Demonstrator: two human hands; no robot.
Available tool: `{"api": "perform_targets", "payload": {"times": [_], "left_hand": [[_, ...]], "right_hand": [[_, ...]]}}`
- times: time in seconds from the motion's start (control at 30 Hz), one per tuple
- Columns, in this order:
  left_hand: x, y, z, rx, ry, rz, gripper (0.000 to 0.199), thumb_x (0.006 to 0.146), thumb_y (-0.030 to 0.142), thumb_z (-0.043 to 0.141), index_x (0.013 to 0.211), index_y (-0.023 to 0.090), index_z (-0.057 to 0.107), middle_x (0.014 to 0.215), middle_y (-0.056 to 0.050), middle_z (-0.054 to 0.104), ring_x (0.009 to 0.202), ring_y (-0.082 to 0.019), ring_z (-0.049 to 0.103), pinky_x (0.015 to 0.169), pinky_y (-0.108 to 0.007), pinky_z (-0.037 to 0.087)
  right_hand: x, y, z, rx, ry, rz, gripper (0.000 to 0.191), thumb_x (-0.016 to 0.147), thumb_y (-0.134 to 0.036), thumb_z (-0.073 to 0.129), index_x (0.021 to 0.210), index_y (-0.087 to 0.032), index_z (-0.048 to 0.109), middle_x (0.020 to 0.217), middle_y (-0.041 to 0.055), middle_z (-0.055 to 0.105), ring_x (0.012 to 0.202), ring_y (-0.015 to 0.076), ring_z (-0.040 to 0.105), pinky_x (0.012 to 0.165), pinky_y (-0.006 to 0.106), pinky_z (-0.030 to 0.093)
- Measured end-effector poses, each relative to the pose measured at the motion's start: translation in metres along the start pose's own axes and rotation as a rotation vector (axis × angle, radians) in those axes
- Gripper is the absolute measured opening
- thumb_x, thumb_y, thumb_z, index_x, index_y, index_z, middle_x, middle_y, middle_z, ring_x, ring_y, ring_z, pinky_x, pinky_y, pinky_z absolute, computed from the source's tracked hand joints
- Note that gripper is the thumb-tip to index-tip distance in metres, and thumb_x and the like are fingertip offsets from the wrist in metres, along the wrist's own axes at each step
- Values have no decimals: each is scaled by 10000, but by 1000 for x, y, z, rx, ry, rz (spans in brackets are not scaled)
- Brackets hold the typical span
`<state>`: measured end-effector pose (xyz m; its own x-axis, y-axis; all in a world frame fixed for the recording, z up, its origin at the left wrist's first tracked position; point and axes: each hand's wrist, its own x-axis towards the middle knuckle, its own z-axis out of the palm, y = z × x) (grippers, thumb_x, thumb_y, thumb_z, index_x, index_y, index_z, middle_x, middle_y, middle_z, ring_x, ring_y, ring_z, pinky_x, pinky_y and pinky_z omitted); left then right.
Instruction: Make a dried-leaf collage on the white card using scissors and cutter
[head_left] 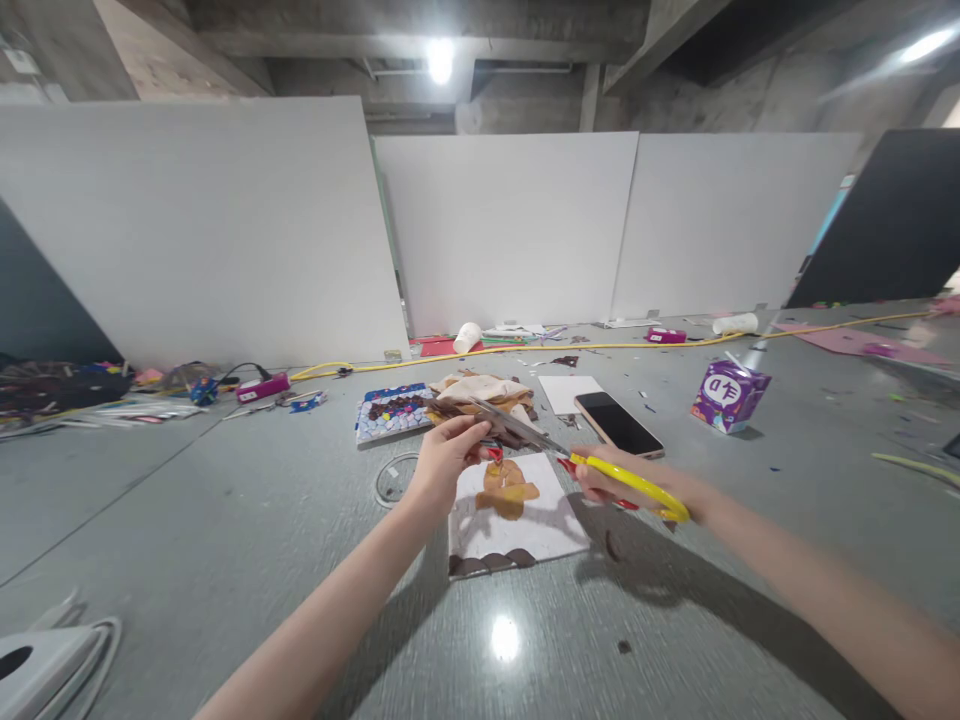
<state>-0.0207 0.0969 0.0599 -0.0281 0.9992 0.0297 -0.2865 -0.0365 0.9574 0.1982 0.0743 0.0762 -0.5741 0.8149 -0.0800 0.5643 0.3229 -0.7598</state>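
My right hand (611, 478) is closed round a pair of scissors (637, 484) with yellow handles; the blades point up and left, close to my left fingers. Red bits (568, 467) show beside my right fingers. In a pinch, my left hand (450, 455) holds a small red piece (495, 454) just below the blades. Under both hands lies a white board (547, 535) bearing an orange-brown shape (507, 492) and dark brown scalloped pieces (491, 563) along its near edge. Behind it sits a heap of brown and cream scraps (480, 388).
A blue patterned board (394, 425) lies left of the scraps. A phone (619, 422) and white paper (564, 393) lie to the right, with a purple drink carton (727, 395) beyond. A yellow cable (525, 349) crosses the floor before white panels (510, 230). A clear ring (377, 485) lies left.
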Motion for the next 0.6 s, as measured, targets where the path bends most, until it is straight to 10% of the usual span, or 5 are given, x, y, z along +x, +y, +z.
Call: {"api": "perform_targets", "payload": {"times": [0.6], "left_hand": [[4, 10, -5, 8, 61, 61, 295, 456, 288, 758, 676, 124, 649, 611, 11, 589, 434, -39, 454, 448, -170, 368]], "right_hand": [[26, 16, -21, -126, -171, -46, 399, 816, -561, 313, 732, -178, 389, 559, -26, 431, 410, 61, 323, 369, 207, 266]]}}
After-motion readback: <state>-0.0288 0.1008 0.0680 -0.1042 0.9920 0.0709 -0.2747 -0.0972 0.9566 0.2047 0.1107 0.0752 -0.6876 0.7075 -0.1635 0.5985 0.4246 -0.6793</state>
